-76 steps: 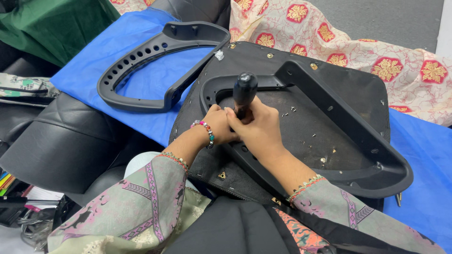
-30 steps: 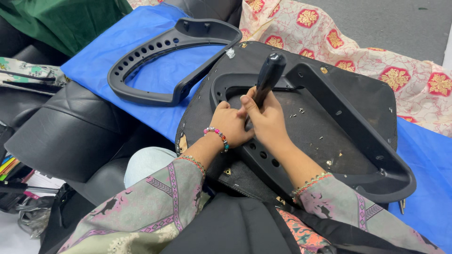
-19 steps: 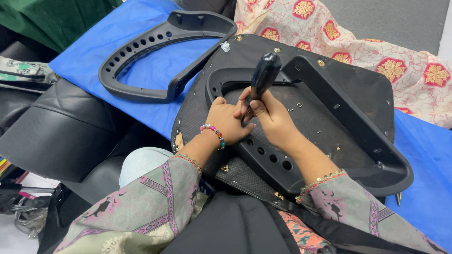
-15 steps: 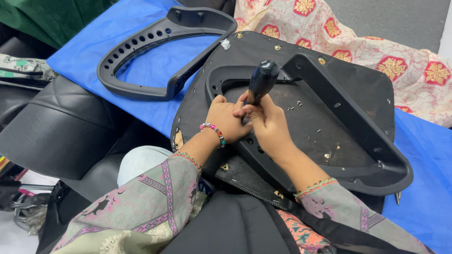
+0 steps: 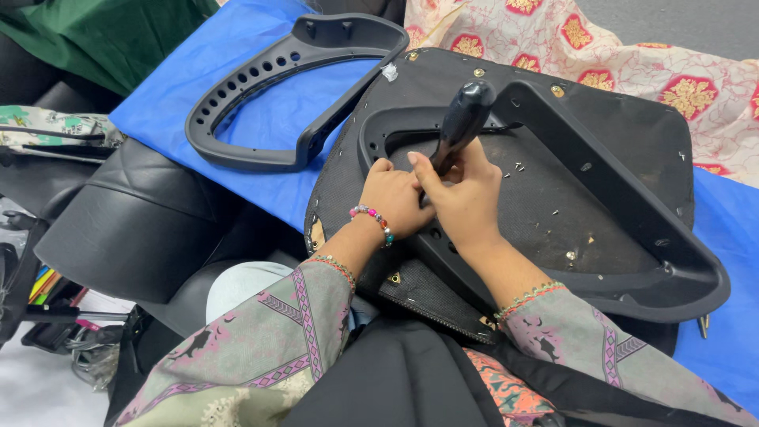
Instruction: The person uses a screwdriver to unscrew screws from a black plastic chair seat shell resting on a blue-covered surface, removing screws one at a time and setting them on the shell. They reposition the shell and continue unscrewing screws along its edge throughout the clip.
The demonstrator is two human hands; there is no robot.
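Screwdriver (image 5: 462, 122) handle tipped further right since earlier.
Both hands together: right hand (image 5: 466, 202) clamped on shaft, left hand (image 5: 393, 202) steadying beside armrest (image 5: 632, 237); best kept upright, pressed firmly.

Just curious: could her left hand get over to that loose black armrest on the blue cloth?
Probably yes: the armrest lies bare, up and left of the left hand, nothing between them but blue cloth.
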